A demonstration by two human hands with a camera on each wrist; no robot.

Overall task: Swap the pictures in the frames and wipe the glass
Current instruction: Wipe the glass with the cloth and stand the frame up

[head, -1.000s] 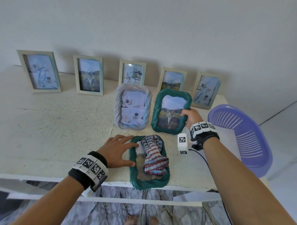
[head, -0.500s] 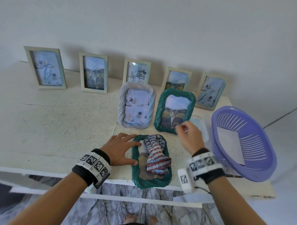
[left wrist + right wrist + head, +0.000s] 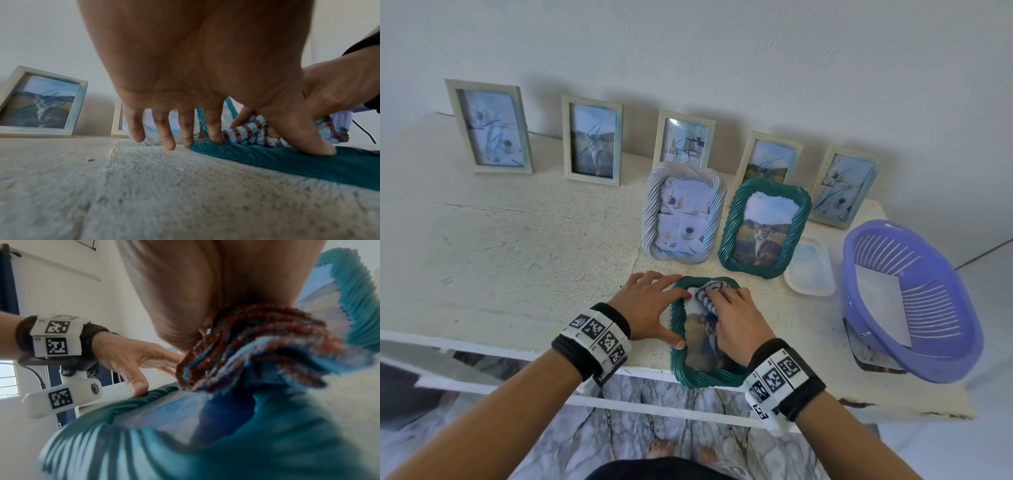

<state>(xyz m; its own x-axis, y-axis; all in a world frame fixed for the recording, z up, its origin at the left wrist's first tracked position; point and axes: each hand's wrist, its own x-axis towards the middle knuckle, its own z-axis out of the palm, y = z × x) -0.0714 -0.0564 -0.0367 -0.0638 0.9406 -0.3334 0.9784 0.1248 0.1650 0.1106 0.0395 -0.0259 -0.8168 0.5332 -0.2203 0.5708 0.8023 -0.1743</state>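
A green twisted frame [image 3: 677,346] lies flat at the table's front edge, with a picture under its glass. My left hand [image 3: 650,303] is spread with straight fingers; its thumb and forefinger press the frame's left rim [image 3: 287,162] and the other fingertips touch the table. My right hand [image 3: 738,320] lies on the glass and grips a bunched red, white and blue striped cloth [image 3: 707,293], which shows under the palm in the right wrist view [image 3: 257,350]. Behind, a pale twisted frame [image 3: 683,212] and a second green frame [image 3: 763,228] with a cat picture stand upright.
Several small pale frames [image 3: 592,140] lean against the wall at the back. A purple plastic basket [image 3: 959,329] holding a sheet of paper overhangs the table's right end. A white plastic tray [image 3: 810,270] lies between it and the green frames. Bare tabletop [image 3: 517,260] stretches left.
My right hand let go of the standing green frame, drew back toward me and came down on the striped cloth on the flat frame. The left hand stayed on the rim.
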